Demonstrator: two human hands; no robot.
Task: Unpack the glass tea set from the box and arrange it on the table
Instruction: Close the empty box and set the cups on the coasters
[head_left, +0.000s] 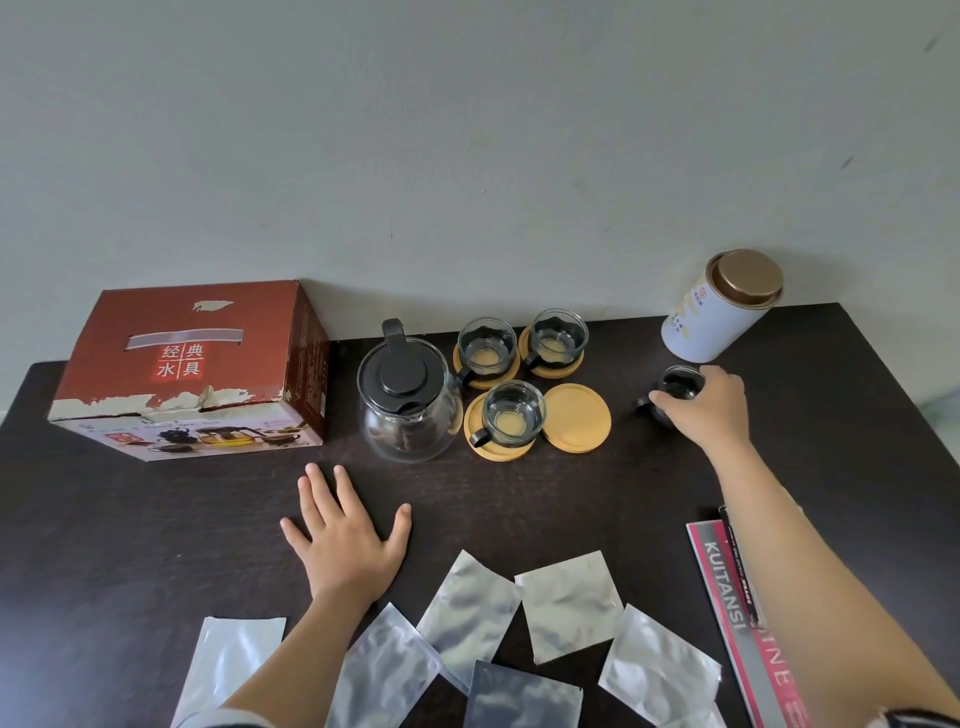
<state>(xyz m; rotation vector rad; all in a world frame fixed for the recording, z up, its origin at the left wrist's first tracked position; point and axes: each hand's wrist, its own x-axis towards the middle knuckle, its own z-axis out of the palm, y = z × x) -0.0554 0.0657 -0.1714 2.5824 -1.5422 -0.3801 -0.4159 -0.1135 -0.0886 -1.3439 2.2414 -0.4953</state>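
A red cardboard box stands shut at the back left of the dark table. Beside it is a glass teapot with a black lid. Three glass cups sit on round wooden coasters: one at the back, one to its right, one in front. A bare coaster lies next to the front cup. Farther right, my right hand grips a fourth glass cup from above on the table. My left hand rests flat, fingers spread, in front of the teapot.
A white tea tin with a bronze lid leans at the back right by the wall. Several silver foil pouches lie along the near edge. A pink and grey printed strip lies under my right forearm.
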